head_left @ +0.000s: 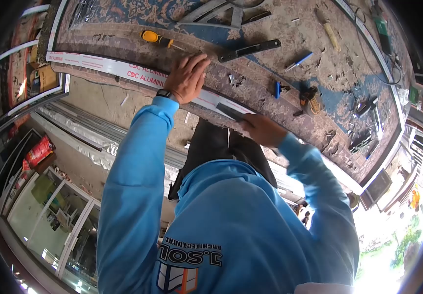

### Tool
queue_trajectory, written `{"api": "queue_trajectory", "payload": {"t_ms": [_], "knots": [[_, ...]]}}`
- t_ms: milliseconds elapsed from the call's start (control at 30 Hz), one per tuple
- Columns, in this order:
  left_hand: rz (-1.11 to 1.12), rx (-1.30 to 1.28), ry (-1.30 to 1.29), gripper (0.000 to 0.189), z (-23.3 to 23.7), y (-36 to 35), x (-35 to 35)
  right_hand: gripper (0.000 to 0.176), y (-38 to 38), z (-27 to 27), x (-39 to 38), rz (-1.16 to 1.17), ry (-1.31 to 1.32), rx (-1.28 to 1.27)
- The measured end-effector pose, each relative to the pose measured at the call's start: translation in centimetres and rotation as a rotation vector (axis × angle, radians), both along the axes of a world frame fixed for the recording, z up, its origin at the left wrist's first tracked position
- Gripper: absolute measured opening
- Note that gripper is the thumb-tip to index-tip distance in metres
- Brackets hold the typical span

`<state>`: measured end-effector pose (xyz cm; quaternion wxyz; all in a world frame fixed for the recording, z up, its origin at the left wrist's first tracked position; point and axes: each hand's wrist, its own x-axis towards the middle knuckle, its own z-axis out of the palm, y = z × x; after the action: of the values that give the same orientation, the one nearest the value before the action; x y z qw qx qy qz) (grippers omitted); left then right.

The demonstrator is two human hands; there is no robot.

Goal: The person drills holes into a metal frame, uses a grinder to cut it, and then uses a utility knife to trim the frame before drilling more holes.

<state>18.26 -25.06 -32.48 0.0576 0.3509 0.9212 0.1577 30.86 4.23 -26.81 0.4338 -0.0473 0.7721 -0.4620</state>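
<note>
A long aluminum bar with white film and red print (99, 63) runs along the near edge of a carpet-covered bench (280, 73). My left hand (188, 78) lies on this bar, palm down, with fingers stretched over its far side. In my right hand (266, 131) is a flat grey file-like blade (228, 111). Its tip points left and lies against the bar, to the right of my left hand. My right fingers wrap round the tool's near end and hide it.
Beyond the bar lie a yellow-handled screwdriver (150, 36), a black bar-shaped tool (249, 50), a blue pen (298, 61), a blue piece (277, 89) and a power drill (311, 101). A grey metal triangle (214, 15) is farther back. Glazed frames (59, 220) stand lower left.
</note>
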Motion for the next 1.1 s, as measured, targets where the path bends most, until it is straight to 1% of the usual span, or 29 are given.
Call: {"api": "queue_trajectory", "payload": {"t_ms": [33, 67, 167, 200, 233, 300, 333, 433, 467, 567, 700, 767, 833, 900, 933, 967, 1033, 1067, 1100], "knots": [[0.008, 0.004, -0.011, 0.043, 0.1, 0.0, 0.6, 0.032, 0.6, 0.9, 0.6, -0.015, -0.047, -0.034], [-0.003, 0.032, -0.027, 0.043, 0.1, -0.1, 0.5, 0.034, 0.0, 1.0, 0.4, 0.041, -0.034, 0.069], [-0.008, 0.004, 0.028, 0.042, -0.4, -0.3, 0.6, 0.033, -2.0, -1.2, -0.2, 0.006, 0.075, 0.105], [-0.015, 0.028, 0.058, 0.042, -0.7, -0.5, 0.6, 0.034, -1.3, -0.8, 0.4, 0.003, 0.042, 0.102], [-0.019, 0.039, 0.043, 0.042, -0.6, -0.5, 0.7, 0.034, -0.1, 0.7, 0.7, 0.004, -0.038, 0.087], [0.000, 0.063, 0.025, 0.043, -0.7, -0.4, 0.7, 0.033, 0.0, 2.0, -0.2, 0.018, -0.128, 0.118], [0.003, 0.062, 0.024, 0.043, -0.6, -0.3, 0.7, 0.032, -0.6, 1.1, -0.6, 0.041, -0.028, 0.098], [0.012, 0.087, 0.066, 0.042, -0.7, -0.4, 0.7, 0.033, -1.4, 0.5, 0.0, 0.057, 0.094, 0.133], [0.026, 0.107, 0.068, 0.042, -1.1, -0.4, 1.0, 0.034, -0.3, 0.7, 0.4, 0.073, 0.005, 0.167], [0.028, 0.119, 0.073, 0.042, -1.0, -0.3, 0.9, 0.032, -0.3, -0.2, 0.2, 0.085, 0.162, 0.157], [0.052, 0.127, 0.142, 0.044, -2.4, -0.6, 0.9, 0.029, 4.7, 2.7, 1.2, 0.137, 0.092, -0.007], [0.043, 0.100, 0.230, 0.043, -2.3, -0.6, 1.2, 0.032, 7.7, 8.2, 1.6, 0.008, -0.019, 0.299], [0.049, 0.060, 0.260, 0.042, -2.5, -0.5, 1.3, 0.036, 10.9, 6.7, 4.4, 0.012, 0.421, 0.288], [0.118, 0.028, 0.304, 0.043, -3.0, -0.2, 1.6, 0.042, 12.0, 7.8, 6.4, 0.112, 0.406, 0.334], [0.156, 0.007, 0.323, 0.044, -3.0, -0.1, 2.1, 0.043, 12.0, 7.2, 7.9, 0.077, 0.483, 0.296], [0.253, 0.065, 0.335, 0.044, -3.2, 0.4, 2.9, 0.045, 12.2, 7.2, 8.9, 0.173, 0.504, 0.364], [0.443, 0.184, 0.359, 0.046, -3.1, 2.6, 4.5, 0.045, 12.7, 5.2, 10.7, 0.160, 0.564, 0.257], [0.454, 0.137, 0.416, 0.047, -3.1, 3.2, 5.1, 0.045, 13.2, 3.8, 11.8, 0.200, 0.606, 0.306], [0.476, 0.144, 0.408, 0.047, -3.0, 3.4, 5.1, 0.047, 13.4, 3.4, 12.2, 0.198, 0.596, 0.276]]}}
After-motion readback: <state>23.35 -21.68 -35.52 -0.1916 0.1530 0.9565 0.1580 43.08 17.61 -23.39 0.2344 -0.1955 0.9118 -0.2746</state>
